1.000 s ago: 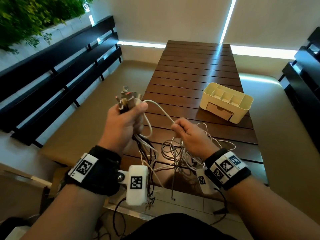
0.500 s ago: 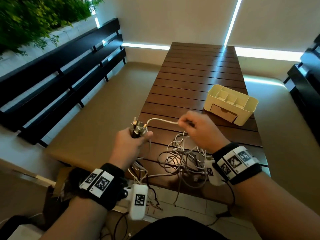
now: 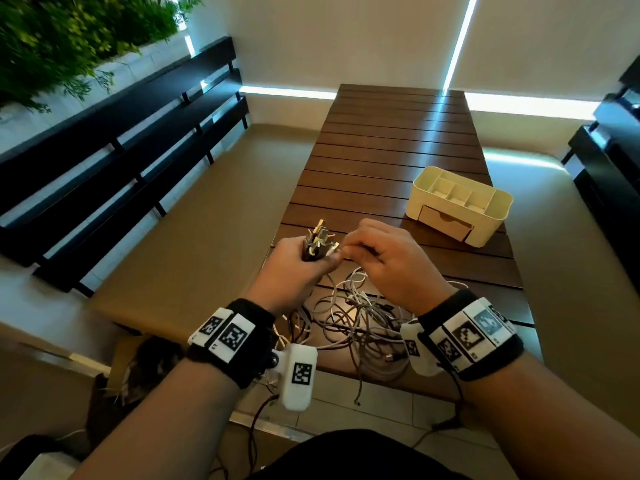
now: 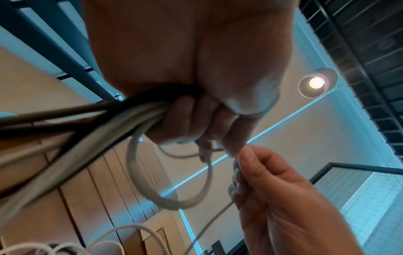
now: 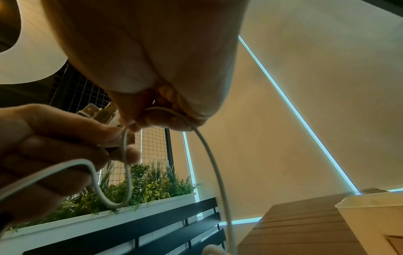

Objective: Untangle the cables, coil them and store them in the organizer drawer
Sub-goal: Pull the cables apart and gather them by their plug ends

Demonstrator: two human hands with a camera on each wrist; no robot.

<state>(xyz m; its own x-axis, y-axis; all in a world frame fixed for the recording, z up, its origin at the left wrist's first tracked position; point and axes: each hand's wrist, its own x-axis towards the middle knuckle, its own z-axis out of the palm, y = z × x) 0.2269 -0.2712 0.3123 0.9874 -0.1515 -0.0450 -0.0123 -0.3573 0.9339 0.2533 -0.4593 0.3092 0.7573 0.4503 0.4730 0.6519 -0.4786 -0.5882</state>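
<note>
Cables [image 3: 349,317], thin round cords, tangled loops

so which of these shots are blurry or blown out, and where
Left wrist view: the cables in the left hand smear with motion blur, and the ceiling lamp blows out. Right wrist view: the right hand is soft. Head view: light strips glare, edges bend.

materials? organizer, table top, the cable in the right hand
Organizer: looks like moulded plastic, cream, matte; thin rounded walls, one-piece dividers. Drawer front is tan, possibly a different material.
Table top: dark brown slats with a soft sheen and gaps between them; wood or a wood-look composite, can't say which.
White cable, pinched by the right hand: smooth rubbery jacket, probably PVC or similar; bends freely.
</note>
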